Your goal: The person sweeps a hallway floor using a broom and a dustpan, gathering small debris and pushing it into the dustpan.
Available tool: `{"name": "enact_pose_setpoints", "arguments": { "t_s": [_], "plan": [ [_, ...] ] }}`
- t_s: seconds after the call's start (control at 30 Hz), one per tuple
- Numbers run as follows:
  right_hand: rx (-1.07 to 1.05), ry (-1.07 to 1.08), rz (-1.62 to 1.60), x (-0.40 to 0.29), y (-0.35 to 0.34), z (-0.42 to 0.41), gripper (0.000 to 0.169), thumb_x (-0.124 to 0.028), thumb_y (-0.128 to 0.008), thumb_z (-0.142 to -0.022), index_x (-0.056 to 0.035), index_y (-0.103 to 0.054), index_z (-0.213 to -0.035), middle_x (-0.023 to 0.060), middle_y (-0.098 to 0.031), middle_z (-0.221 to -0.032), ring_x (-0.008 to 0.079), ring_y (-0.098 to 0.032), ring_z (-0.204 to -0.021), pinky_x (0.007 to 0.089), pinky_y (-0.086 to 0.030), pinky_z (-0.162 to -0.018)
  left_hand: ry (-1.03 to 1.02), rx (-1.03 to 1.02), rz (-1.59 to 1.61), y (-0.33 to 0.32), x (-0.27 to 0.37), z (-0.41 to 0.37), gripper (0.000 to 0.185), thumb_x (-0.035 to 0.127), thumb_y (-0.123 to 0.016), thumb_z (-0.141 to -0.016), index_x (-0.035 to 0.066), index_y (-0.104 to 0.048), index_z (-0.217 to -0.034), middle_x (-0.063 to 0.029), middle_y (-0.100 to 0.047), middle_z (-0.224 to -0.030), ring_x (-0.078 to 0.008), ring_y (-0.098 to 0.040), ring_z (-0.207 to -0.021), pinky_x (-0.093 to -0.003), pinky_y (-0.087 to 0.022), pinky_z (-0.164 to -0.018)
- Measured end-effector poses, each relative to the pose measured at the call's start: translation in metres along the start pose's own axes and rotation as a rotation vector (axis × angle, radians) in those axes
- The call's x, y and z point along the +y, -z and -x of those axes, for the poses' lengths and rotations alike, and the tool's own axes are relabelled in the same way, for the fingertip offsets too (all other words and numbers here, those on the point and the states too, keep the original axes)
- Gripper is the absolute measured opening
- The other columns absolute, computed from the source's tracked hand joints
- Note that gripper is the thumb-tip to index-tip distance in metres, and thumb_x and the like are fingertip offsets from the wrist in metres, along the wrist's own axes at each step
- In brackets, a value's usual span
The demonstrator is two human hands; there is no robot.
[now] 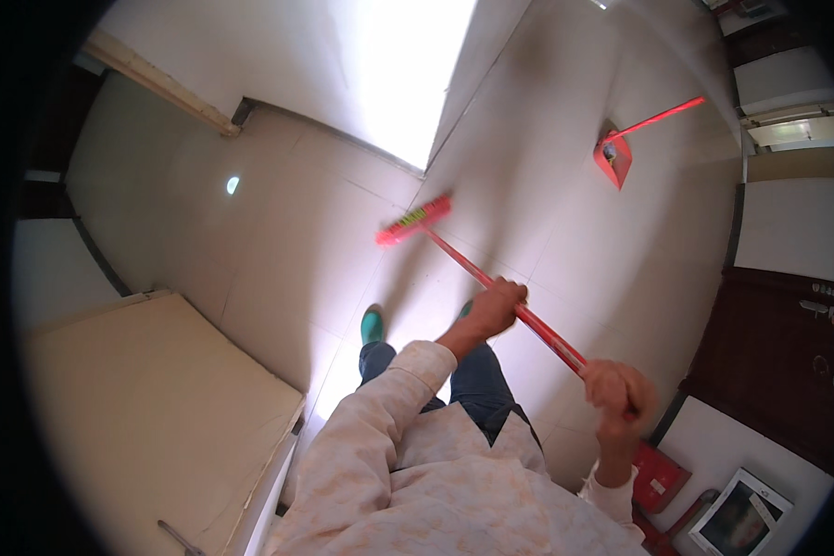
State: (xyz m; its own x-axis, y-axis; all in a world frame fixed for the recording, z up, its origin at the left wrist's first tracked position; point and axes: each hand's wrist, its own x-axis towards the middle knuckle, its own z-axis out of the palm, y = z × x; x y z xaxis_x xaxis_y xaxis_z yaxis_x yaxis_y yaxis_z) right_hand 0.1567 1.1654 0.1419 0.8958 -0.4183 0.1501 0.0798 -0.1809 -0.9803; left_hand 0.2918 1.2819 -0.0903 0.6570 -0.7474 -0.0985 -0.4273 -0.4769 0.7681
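Note:
A push broom (pixel 460 262) with a red handle and a pink-red bristle head slants across the tiled floor (pixel 563 257) before me. Its bristle head (pixel 414 220) is on the floor near a white wall corner and bears yellow-green writing. Midway along the handle, my left hand (pixel 498 306) is wrapped around it. My right hand (pixel 618 389), slightly blurred, grips the handle near its upper end. Farther off to the right, a red long-handled dustpan (pixel 613 161) rests on the floor with some small debris in it.
The white wall corner (pixel 424 167) juts in beyond the broom. A beige door (pixel 160 410) stands at the left. Along the right are a dark brown door (pixel 764 354), a red box (pixel 657 476) and a framed panel (pixel 740 518). My green shoe (pixel 372 325) is below the broom head.

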Motion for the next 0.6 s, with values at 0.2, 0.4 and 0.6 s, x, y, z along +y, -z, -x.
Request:
{"name": "enact_pose_setpoints", "arguments": {
  "t_s": [0.2,0.4,0.6],
  "plan": [
    [0.034,0.199,-0.098,-0.009,0.024,-0.017,0.025,-0.007,-0.048,-0.09,0.0011,-0.045,-0.066,0.0082,-0.05,-0.056,0.0161,-0.048,-0.051,0.0368,-0.05,-0.063,-0.05,-0.208,-0.073,0.015,0.053,-0.049,0.009,0.003,-0.058,-0.078,0.007,-0.059,-0.086,-0.0091,-0.062,-0.085,-0.0298,-0.057,-0.093,-0.0447,-0.05,-0.068],
    [0.168,0.173,-0.006,0.058,0.008,-0.086,0.015,0.001,-0.046,-0.089,0.0058,-0.05,-0.075,0.0095,-0.055,-0.065,0.0144,-0.05,-0.055,0.0277,-0.046,-0.055,-0.103,0.267,-0.115,0.024,0.009,-0.144,0.017,0.003,-0.069,-0.071,0.009,-0.06,-0.085,-0.0078,-0.058,-0.09,-0.0303,-0.056,-0.092,-0.0409,-0.05,-0.074],
    [0.162,0.217,-0.022,0.091,0.037,-0.101,0.02,0.005,-0.043,-0.088,0.0014,-0.043,-0.069,0.006,-0.046,-0.059,0.013,-0.041,-0.051,0.0269,-0.037,-0.049,-0.226,0.209,-0.014,-0.011,0.034,-0.16,0.026,0.0,-0.068,-0.067,0.008,-0.052,-0.086,-0.0092,-0.054,-0.091,-0.0317,-0.053,-0.095,-0.0403,-0.049,-0.077]
  ]
}}
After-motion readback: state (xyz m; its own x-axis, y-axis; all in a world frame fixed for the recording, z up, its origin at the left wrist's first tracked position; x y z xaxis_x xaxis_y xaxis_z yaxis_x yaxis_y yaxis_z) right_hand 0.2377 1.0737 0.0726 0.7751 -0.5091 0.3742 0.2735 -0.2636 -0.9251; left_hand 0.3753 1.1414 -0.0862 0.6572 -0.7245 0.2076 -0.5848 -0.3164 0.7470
